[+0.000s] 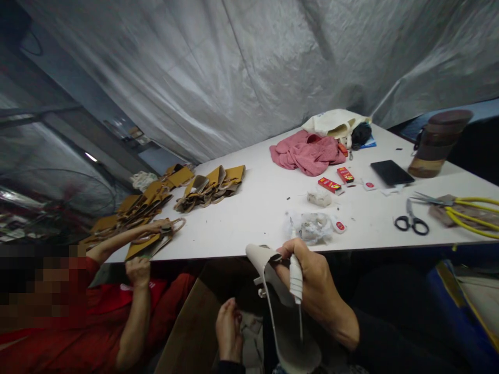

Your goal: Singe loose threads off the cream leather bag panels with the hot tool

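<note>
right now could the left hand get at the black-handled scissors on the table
Probably not easily: the left hand is low in front of the table, while the scissors lie well to the right on it, with the right hand, white-handled tool and beige piece in between.

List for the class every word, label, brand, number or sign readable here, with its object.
None reads clearly.
Nearer red box, farther red box: print too small.
Nearer round red label, farther round red label: too small.
Co-worker's red cloth: white marking, blurred.
</note>
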Action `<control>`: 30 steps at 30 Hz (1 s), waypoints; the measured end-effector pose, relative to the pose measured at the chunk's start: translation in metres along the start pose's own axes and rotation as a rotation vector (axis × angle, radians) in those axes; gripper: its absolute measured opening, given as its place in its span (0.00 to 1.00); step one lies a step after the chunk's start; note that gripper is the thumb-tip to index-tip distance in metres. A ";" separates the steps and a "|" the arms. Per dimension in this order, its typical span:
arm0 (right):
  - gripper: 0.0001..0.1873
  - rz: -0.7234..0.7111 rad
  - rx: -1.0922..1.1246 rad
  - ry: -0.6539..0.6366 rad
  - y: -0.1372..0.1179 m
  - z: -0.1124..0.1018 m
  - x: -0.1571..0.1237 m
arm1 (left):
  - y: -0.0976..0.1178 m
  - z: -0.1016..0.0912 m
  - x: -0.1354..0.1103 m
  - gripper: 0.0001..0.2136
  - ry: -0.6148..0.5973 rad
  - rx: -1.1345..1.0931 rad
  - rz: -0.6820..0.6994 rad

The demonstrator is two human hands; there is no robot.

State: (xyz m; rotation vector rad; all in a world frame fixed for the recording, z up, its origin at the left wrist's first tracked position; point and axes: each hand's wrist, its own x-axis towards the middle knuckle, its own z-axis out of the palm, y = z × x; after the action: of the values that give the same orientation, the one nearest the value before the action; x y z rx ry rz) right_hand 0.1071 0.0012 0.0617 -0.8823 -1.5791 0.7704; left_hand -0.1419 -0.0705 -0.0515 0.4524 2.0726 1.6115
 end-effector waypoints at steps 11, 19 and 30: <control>0.03 -0.420 -0.233 -0.160 0.002 0.007 -0.012 | 0.156 0.014 -0.076 0.28 -0.914 0.263 0.743; 0.07 -0.295 -0.149 -0.111 0.003 -0.001 -0.012 | 0.167 0.032 -0.075 0.24 -1.067 0.455 0.722; 0.07 -0.162 -0.161 -0.102 0.008 -0.006 0.000 | 0.157 0.048 -0.058 0.15 -1.092 0.396 0.769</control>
State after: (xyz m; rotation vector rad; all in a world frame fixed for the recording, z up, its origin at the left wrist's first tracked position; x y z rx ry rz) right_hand 0.1143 0.0052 0.0556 -0.8285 -1.7983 0.5870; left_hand -0.0714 -0.0219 0.0998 1.9233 1.3371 0.8228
